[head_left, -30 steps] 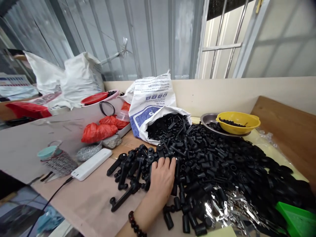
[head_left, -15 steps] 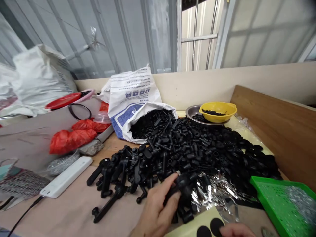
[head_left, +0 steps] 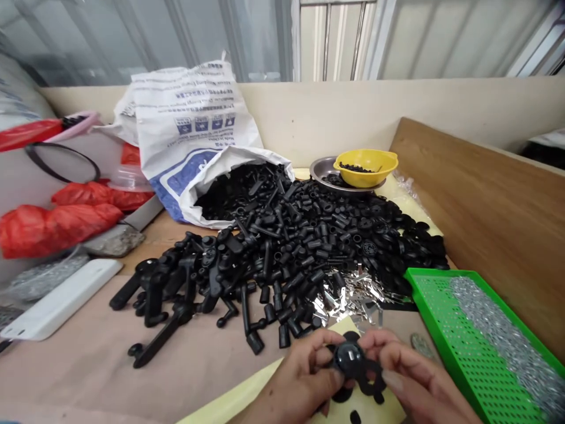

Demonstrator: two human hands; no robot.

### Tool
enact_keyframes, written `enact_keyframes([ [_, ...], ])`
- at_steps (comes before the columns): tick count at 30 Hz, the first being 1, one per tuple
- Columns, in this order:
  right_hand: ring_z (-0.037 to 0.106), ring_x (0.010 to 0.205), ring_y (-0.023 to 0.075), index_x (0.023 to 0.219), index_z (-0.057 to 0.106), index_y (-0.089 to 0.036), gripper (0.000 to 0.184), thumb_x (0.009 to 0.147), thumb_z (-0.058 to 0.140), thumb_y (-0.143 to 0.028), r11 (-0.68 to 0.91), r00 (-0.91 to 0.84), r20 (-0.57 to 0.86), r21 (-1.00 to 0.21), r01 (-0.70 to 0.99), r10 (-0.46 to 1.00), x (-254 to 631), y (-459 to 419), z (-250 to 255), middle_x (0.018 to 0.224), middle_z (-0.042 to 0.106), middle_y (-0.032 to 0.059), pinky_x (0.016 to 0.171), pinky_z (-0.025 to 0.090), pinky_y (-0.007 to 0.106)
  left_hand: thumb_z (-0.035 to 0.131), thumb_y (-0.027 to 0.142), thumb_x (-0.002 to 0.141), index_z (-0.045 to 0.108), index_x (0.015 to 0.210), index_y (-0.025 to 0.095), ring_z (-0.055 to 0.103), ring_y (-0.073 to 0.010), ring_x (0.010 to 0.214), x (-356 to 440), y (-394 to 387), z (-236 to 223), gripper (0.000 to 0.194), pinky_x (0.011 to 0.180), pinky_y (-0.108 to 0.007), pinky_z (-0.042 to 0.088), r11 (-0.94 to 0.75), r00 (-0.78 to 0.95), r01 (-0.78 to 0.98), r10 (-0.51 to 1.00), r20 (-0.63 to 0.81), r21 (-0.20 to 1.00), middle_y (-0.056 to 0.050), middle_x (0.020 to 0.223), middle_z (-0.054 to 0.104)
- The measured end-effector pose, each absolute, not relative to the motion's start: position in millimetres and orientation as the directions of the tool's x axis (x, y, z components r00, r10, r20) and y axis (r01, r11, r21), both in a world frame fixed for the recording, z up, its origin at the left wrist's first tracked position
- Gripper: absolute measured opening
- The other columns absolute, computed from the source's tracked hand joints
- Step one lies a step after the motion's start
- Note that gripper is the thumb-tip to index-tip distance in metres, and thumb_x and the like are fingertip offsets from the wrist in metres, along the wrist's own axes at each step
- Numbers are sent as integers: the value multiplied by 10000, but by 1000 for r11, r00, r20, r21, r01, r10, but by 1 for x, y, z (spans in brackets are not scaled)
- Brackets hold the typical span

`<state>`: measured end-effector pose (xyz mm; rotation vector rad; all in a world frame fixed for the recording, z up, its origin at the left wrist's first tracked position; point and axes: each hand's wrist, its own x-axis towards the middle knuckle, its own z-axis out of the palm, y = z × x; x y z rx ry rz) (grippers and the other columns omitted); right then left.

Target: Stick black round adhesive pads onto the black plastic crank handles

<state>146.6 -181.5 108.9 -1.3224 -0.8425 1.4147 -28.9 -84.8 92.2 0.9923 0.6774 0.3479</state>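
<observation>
My left hand [head_left: 304, 371] is closed on a black plastic part with a glossy round dome [head_left: 348, 357]. From the other side my right hand [head_left: 410, 371] pinches a thin, flat black piece with cut-out holes [head_left: 373, 378], close against the domed part. Whether the two pieces are joined is hard to make out. Beneath both hands lies a yellow backing sheet [head_left: 375, 409] with black round stickers, partly covered by the fingers. Just beyond the hands are shiny metal strips [head_left: 348, 294] and loose black plastic tubes [head_left: 285, 335].
A large pile of black plastic parts [head_left: 326, 229] spills from a white sack [head_left: 194, 112]. At right stands a green perforated tray [head_left: 468, 347] of small metal pieces. Behind are a yellow basin [head_left: 368, 160] and metal dish [head_left: 315, 171]; a white power strip [head_left: 62, 300] lies left.
My left hand has moved from the pile's edge towards me and to the right with the black part. My right hand has come up from the sticker sheet to meet it. The view has shifted.
</observation>
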Motion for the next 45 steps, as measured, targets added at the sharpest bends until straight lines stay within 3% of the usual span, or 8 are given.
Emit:
enact_keyframes([
  [5,520,1018,230,735,652,-228,164,808,617,-371,-321,84,-336,-934,-155,938,142,-180,111,1118,561,41,867,421,306,610,252,680,611,1022,115,463,-65,456,-29,-83,108,369,431,-175,414,397,745,132,564,-355,908,4,673,590],
  [12,497,1029,218,702,585,-232,167,818,620,-347,-286,68,-299,-946,-150,952,144,-179,104,1060,568,22,831,405,266,501,173,753,618,1154,172,509,-95,576,-37,-88,103,418,493,-176,406,129,732,288,609,-305,949,-9,824,673],
  [17,506,1017,216,643,551,-228,218,792,645,-356,-237,139,-251,-966,-108,958,141,-178,104,985,589,24,794,413,243,445,116,752,658,998,185,495,-98,594,-40,-88,107,333,520,-188,356,-67,770,321,599,-219,945,23,815,676],
  [23,546,947,209,642,550,-231,223,791,623,-381,-233,179,-232,-972,-19,956,138,-178,106,953,614,24,726,430,227,461,169,792,672,971,183,472,-112,592,-41,-87,122,278,542,-202,333,-86,772,370,582,-255,925,52,633,550],
  [31,554,907,207,620,566,-226,217,774,648,-354,-224,208,-222,-975,-13,953,134,-177,109,917,613,19,677,423,224,406,321,904,589,1249,217,508,-154,620,-46,-88,124,404,642,-229,391,-31,740,412,595,-314,911,32,601,581],
  [37,554,873,196,628,572,-227,214,789,638,-350,-209,199,-205,-978,-3,958,133,-176,109,908,594,16,687,431,226,476,286,878,686,996,187,456,-101,530,-41,-89,120,260,541,-197,344,-52,755,356,604,-255,933,53,595,526],
  [45,589,878,209,658,530,-223,181,830,564,-266,-135,88,-117,-964,228,989,139,-176,104,908,614,37,706,482,244,537,264,816,648,1068,198,480,-118,584,-38,-92,110,284,517,-196,339,25,734,332,621,-275,943,37,648,540],
])
